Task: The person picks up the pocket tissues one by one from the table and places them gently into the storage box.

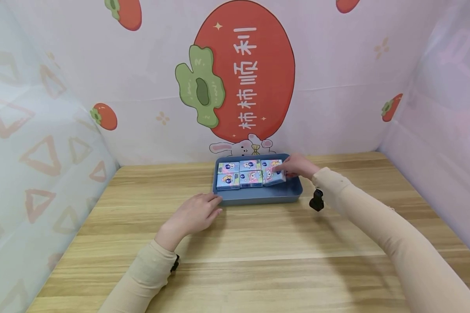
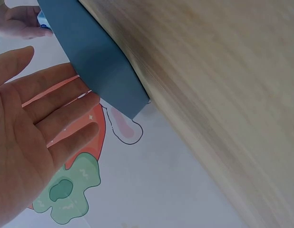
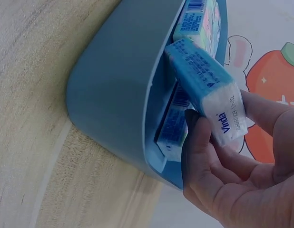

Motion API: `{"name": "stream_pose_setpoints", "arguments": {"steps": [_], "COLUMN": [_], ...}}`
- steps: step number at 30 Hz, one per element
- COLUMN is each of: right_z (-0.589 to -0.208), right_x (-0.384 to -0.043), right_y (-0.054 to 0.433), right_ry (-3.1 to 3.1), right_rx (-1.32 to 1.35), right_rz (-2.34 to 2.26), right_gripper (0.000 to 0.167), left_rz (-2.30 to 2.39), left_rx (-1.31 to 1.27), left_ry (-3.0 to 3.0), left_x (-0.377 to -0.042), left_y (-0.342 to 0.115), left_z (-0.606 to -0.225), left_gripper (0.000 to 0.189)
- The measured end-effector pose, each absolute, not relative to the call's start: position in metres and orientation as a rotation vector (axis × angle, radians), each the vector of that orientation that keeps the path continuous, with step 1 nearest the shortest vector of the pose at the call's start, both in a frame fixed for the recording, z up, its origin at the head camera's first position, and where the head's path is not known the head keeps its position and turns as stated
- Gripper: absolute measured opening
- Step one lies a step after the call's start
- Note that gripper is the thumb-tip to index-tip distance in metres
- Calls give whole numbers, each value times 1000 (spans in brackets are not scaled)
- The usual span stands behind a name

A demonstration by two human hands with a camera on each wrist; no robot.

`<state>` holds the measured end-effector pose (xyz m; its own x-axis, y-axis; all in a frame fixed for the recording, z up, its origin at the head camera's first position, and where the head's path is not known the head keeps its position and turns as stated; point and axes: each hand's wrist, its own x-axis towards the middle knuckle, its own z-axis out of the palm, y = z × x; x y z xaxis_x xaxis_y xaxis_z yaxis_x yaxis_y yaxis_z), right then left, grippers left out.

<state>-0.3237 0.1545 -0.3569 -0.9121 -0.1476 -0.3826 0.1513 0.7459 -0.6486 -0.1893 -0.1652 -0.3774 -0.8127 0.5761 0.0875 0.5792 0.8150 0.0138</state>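
A blue-grey plastic tray holds several small tissue packs with cartoon prints, set in two rows. My right hand reaches over the tray's right side. It pinches one tissue pack between thumb and fingers; this pack is tilted and raised above another pack lying in the tray. "Vinda" is printed on its end. My left hand is at the tray's front left corner, its fingers extended, fingertips at the tray's outer wall.
The tray stands on a wood-grain table, close to the back wall cloth printed with persimmons and a rabbit. Printed cloth walls also rise at left and right. A black wrist device hangs under the right sleeve.
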Motion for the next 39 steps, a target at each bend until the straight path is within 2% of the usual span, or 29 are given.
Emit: {"name": "stream_pose_setpoints", "arguments": {"steps": [9, 15, 18, 24, 32, 39], "right_z": [-360, -360, -361, -360, -361, -367], "right_x": [-326, -325, -324, -320, -319, -320], "right_y": [158, 159, 159, 159, 161, 163], "right_ry": [2490, 2441, 2446, 2490, 2553, 2590], "right_rx": [12, 33, 32, 15, 22, -1], "right_rz": [-1047, -1096, -1103, -1081, -1020, -1000], "right_gripper": [47, 67, 69, 65, 43, 36], "left_rz": [-59, -52, -55, -58, -53, -44], "left_rx": [-934, -933, -927, -919, -927, -924], "left_ry": [-2910, -2907, -2912, -2921, -2919, -2925], "left_x": [-191, -192, -192, -191, -191, -191], "left_y": [-165, -166, -165, -164, -164, -164], "left_z": [-380, -381, -381, -379, -379, -380], "left_gripper": [40, 40, 40, 40, 40, 41]}}
